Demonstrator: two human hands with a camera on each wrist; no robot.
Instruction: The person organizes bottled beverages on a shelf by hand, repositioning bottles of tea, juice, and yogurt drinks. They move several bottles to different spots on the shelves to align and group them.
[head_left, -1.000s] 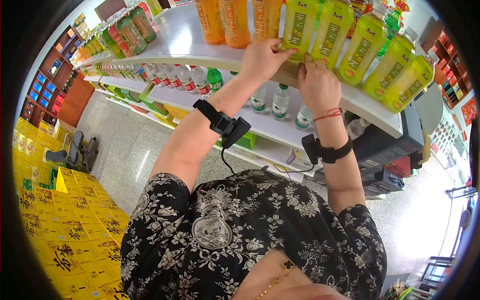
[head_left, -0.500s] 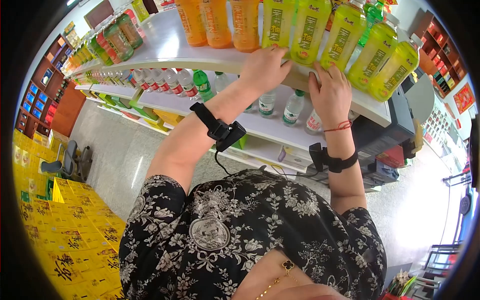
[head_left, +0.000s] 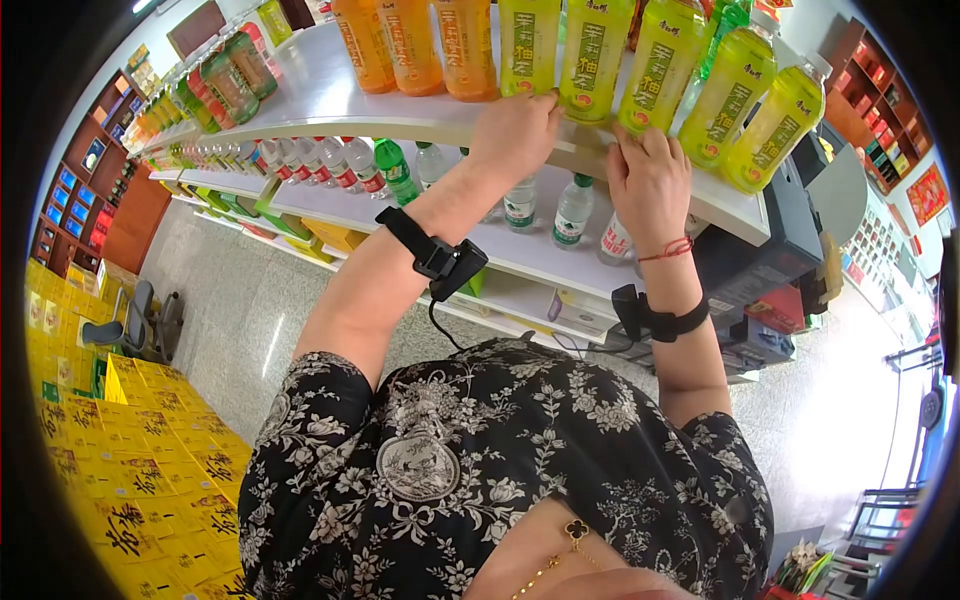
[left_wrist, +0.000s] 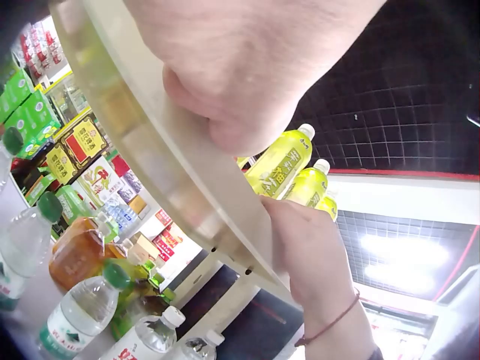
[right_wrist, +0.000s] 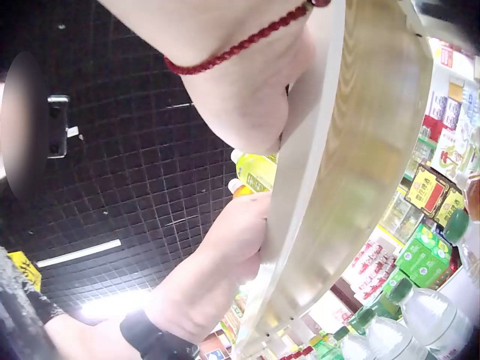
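Observation:
A row of yellow-green bottled drinks [head_left: 595,55] stands along the front of a white shelf [head_left: 330,125]. My left hand [head_left: 515,135] rests at the shelf edge, fingertips by the bases of the first two yellow-green bottles. To its right, my right hand [head_left: 650,190] has its fingers extended up to the base of the third bottle [head_left: 663,65]. Both palms face the shelf, so part of the fingers is hidden. In the left wrist view, the right hand [left_wrist: 311,244] lies against the shelf edge, with yellow-green bottles [left_wrist: 281,166] behind it.
Orange bottled drinks [head_left: 410,50] stand left of the yellow-green row. Water bottles [head_left: 572,212] line the shelf below. Dark boxes [head_left: 755,255] sit under the right end. Yellow cartons [head_left: 150,460] are stacked at the left, near an office chair [head_left: 135,320].
Both hands have shifted rightward along the bottle row, the right from the second bottle to the third. The head view has turned, so the shelf appears further left. Little differs in the last half second.

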